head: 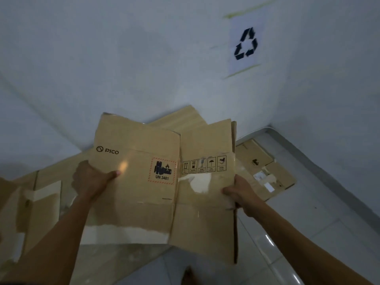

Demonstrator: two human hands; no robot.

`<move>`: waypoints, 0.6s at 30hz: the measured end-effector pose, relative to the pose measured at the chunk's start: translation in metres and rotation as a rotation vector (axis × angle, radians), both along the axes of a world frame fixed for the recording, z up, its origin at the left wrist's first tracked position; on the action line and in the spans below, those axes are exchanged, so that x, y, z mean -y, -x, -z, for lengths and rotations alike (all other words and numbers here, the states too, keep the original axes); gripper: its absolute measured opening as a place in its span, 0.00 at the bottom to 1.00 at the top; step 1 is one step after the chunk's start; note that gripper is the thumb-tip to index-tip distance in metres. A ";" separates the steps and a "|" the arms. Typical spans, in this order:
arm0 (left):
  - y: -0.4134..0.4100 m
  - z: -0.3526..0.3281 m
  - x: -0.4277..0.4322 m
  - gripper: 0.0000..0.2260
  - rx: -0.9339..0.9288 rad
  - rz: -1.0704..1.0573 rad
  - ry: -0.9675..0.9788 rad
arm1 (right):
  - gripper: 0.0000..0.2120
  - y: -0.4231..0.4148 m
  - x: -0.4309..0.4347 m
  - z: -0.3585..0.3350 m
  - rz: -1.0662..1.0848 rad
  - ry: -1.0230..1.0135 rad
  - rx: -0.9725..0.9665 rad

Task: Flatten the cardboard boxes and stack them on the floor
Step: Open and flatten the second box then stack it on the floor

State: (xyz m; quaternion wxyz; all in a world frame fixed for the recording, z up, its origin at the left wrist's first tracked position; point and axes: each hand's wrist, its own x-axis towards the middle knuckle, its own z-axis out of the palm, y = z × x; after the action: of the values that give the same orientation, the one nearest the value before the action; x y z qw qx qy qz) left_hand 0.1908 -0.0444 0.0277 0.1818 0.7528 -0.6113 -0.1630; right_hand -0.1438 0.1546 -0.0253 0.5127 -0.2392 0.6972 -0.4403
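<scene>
From the head view, you hold a flattened PICO cardboard box [144, 192] up in front of you, its printed face toward you and clear of the white tiled floor [298, 233]. Your left grip [92, 182] is closed on the box's left edge. The thumb lies across the printed face below the PICO logo, and the other fingers are hidden behind the board. Your right grip [240, 192] clamps the right edge, with fingers curled over the front beneath the row of handling symbols.

A vertical crease runs down the middle of the box, between the red-bordered UN 3481 battery label [162, 171] and those symbols. Pale torn patches mark the right panel and the lower left flap (the brown surface is stripped there).

Past the held box's right edge, another flattened box [267, 171] lies flat on the floor near the foot of the wall [123, 58], with white labels on it. A pale cardboard sheet [185, 118] shows behind the held box's top edge, against the wall. More flattened cardboard [47, 202] lies low on your left, under your left forearm. High on the wall to the right hangs a paper recycling sign [245, 44], taped at top and bottom.
</scene>
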 end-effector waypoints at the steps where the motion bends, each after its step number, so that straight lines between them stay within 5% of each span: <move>1: 0.018 -0.008 -0.007 0.41 0.007 0.003 0.019 | 0.23 0.012 -0.013 -0.003 0.009 0.027 0.017; 18: 0.317 -0.041 0.000 0.27 -0.096 0.437 0.136 | 0.16 0.212 -0.098 0.012 0.319 -0.001 0.088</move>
State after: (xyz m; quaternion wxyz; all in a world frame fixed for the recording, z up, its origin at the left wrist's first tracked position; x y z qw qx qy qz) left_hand -0.1262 -0.0443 0.0692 0.2215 0.5797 -0.7601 -0.1926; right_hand -0.3561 0.2521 -0.0371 0.4664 -0.1057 0.7033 -0.5260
